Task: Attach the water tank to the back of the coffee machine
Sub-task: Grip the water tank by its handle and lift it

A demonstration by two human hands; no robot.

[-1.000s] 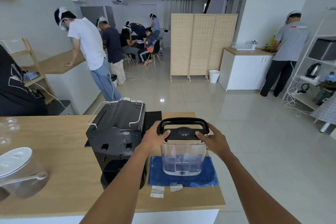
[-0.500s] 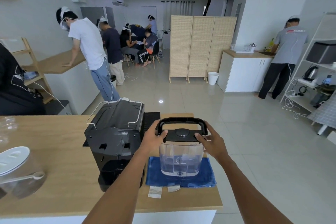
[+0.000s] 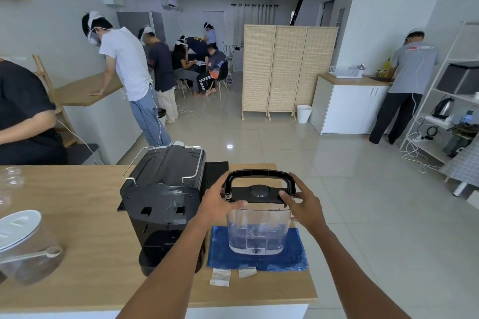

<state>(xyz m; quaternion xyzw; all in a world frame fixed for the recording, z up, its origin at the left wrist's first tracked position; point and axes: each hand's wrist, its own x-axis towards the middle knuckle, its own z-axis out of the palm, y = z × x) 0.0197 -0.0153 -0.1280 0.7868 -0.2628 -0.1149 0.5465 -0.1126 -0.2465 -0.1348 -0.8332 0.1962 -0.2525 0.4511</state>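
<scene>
A clear plastic water tank (image 3: 258,230) with a black lid and an upright black handle stands on a blue cloth (image 3: 293,259) at the right end of the wooden counter. My left hand (image 3: 216,202) grips its left upper edge and my right hand (image 3: 302,204) grips its right upper edge. The black coffee machine (image 3: 163,194) stands just left of the tank, its spout end toward me and its back toward the far counter edge. Tank and machine are apart.
A glass jar with a white lid (image 3: 20,243) and a spoon sits at the near left. A black mat (image 3: 215,173) lies behind the machine. Paper tags (image 3: 220,277) lie by the cloth. The counter's right edge (image 3: 311,280) is close. Several people work across the room.
Both hands stay on the tank's upper sides. The tank appears to sit slightly nearer on the cloth, though the camera has also shifted.
</scene>
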